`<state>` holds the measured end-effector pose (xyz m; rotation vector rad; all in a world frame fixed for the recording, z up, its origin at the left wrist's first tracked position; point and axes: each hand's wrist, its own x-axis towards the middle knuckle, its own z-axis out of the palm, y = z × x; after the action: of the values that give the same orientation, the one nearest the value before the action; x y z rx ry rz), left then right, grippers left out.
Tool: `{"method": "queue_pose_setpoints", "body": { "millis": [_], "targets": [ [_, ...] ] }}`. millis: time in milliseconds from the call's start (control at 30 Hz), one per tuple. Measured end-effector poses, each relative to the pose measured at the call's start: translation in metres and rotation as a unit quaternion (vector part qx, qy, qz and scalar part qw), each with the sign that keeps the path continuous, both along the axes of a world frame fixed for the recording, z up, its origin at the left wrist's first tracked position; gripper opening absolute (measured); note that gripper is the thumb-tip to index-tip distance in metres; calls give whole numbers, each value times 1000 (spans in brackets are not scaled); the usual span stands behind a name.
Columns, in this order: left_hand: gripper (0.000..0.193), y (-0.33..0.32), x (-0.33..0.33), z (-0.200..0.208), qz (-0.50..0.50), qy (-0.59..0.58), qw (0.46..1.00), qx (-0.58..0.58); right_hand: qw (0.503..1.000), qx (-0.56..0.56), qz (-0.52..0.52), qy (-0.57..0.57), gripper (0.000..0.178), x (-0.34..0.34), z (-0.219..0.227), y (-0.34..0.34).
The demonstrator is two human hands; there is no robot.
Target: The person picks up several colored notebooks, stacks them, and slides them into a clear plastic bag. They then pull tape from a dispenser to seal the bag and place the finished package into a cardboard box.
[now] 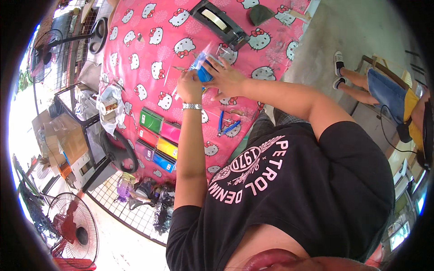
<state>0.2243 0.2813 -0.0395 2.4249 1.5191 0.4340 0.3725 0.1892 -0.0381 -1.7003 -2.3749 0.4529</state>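
Observation:
A flat blue item in a clear plastic sleeve lies on the pink table cover, which has cartoon cat faces. My left hand, with a silver band at the wrist, is closed at the sleeve's near left edge. Over the blue item my right hand rests with its fingers spread. Just nearer to me are small spiral notebooks in two columns, among them a green notebook, a yellow notebook and a blue notebook. Blue-handled pliers lie to their right.
A black tape dispenser stands beyond my hands, beside a dark green object. At the table's left edge sits a white plastic bag. Fans, including a floor fan, stand at the left. Another person is at the right.

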Motion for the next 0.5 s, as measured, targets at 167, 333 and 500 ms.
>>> {"method": "queue_pose_setpoints", "body": {
  "millis": [167, 333, 500],
  "targets": [
    [11, -7, 10, 2, -17, 60, 998, 26, 998, 7, -57, 33, 77, 8, 15, -10],
    [13, 20, 3, 16, -65, 106, 991, -58, 995, 52, -30, 84, 80, -25, -6, -34],
    [14, -5, 13, 19, -51, 108, 993, -23, 999, -10, -20, -28, 80, -38, -5, -13]
  ]
}}
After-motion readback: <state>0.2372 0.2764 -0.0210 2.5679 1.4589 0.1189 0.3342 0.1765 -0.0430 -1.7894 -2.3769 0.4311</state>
